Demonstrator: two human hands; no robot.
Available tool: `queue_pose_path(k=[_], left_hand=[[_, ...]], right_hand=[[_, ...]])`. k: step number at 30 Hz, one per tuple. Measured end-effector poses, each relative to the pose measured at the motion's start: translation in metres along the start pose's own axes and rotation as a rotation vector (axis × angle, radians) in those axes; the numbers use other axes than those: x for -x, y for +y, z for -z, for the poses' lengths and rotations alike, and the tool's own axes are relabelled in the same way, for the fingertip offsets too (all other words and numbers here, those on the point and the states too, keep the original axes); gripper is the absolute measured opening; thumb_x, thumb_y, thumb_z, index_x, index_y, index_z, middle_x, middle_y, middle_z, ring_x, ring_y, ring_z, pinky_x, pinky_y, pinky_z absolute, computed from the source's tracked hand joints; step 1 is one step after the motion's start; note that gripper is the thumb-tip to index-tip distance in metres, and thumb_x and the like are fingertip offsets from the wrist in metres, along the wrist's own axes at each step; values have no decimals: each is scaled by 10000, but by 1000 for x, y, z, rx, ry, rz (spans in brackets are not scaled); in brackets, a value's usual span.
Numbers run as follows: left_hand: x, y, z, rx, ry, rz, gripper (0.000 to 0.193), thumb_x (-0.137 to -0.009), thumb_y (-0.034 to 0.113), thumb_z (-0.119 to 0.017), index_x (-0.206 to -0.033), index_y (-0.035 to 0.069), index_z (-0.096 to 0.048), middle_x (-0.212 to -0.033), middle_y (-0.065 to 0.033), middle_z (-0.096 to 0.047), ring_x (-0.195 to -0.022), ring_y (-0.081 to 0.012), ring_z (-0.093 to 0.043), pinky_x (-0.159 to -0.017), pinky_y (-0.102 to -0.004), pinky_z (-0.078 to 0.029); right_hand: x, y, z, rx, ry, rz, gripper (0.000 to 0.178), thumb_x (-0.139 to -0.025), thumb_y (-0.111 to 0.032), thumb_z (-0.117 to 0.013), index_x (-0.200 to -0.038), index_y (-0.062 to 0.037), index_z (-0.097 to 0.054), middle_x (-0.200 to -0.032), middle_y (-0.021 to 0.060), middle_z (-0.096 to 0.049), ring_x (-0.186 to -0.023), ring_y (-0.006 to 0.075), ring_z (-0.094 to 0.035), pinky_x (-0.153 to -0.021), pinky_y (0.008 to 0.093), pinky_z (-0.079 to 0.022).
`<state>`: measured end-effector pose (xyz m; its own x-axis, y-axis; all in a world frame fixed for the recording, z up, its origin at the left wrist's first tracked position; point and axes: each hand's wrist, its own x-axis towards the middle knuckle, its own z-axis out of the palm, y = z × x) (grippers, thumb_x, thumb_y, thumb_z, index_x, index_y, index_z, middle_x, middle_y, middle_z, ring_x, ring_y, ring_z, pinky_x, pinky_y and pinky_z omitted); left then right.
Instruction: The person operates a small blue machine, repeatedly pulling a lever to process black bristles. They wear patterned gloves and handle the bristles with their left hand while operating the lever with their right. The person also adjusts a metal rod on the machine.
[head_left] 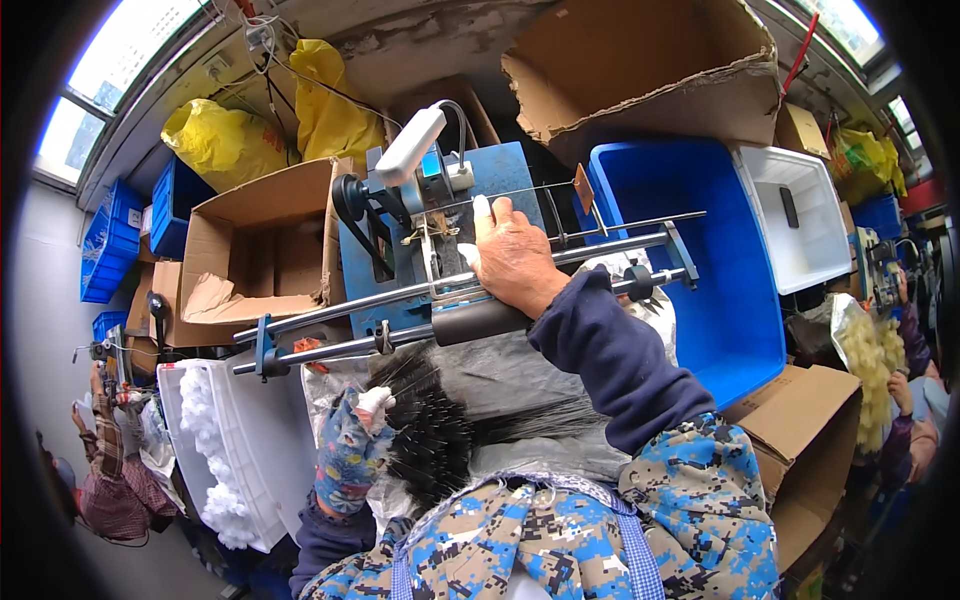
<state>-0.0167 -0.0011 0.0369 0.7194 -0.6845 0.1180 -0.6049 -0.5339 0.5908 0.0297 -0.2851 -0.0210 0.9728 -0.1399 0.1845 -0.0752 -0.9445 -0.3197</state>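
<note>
We see the right arm reach forward from the near right, its dark sleeve slanting left, with the right hand [515,255] palm down over the blue-bedded machine [490,175], straight ahead of us. Its fingers point away, some tipped in white, just right of the small metal clamp; the palm is hidden, so we cannot tell whether it grips anything. The left hand [372,410], in a patterned cover, is bent low at the near left, beside the left edge of the black bristles [430,425], which lie on a pale sheet [490,370] nearer us than the metal rails [390,345]; we cannot tell whether its fingers close on them. To the left, a white bin [285,455] holds fluffy white fibre [205,420], and farther off stands an open cardboard box [260,245]. Right of the machine sits a deep blue bin [700,240]; beyond it, a white tray [820,235] holds a dark bar [789,207].
</note>
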Motion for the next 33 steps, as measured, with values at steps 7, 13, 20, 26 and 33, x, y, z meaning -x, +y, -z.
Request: queue_pose_path(k=[7,13,20,26,33], left_hand=[[8,-3,-6,-93,-52,28,501,-628,98,-675,-1117,58,-576,-986,-137,-618,-914,-337,-571,-801,-419,-459],[9,-6,4,-15,145,80,336,-727,-12,-598,-1051,75,-611,-881,-103,-649,-760,-283,-618,-695,-342,-485],[-14,6,-6,268,227,147,259,-783,-34,-565,-1037,11,-591,-870,-103,-645,-770,-169,-614,-684,-268,-478],[9,-11,14,714,575,351,246,-856,-24,-514,-1093,5,-573,-889,-110,-638,-561,-70,-492,-511,-196,-390],[-40,39,-1,177,54,-115,269,-763,35,-632,-1030,58,-605,-792,-109,-649,-733,-250,-645,-658,-319,-503]], right_hand=[[-12,-37,-28,21,118,100,516,-754,-250,-597,-1098,113,-471,-921,175,-491,-730,255,-564,-527,313,-503],[1,9,15,87,-77,68,408,-754,-231,-650,-1020,51,-522,-955,152,-465,-857,283,-525,-673,377,-459],[-19,62,37,376,189,52,227,-724,-133,-620,-943,-77,-596,-936,62,-558,-933,240,-489,-774,381,-352],[24,54,83,110,-35,268,63,-724,-53,-545,-750,-82,-595,-710,76,-611,-722,256,-575,-655,364,-397],[79,-50,80,-1120,-73,387,391,-806,-188,-651,-1130,0,-537,-1068,135,-548,-984,274,-521,-872,371,-410]])
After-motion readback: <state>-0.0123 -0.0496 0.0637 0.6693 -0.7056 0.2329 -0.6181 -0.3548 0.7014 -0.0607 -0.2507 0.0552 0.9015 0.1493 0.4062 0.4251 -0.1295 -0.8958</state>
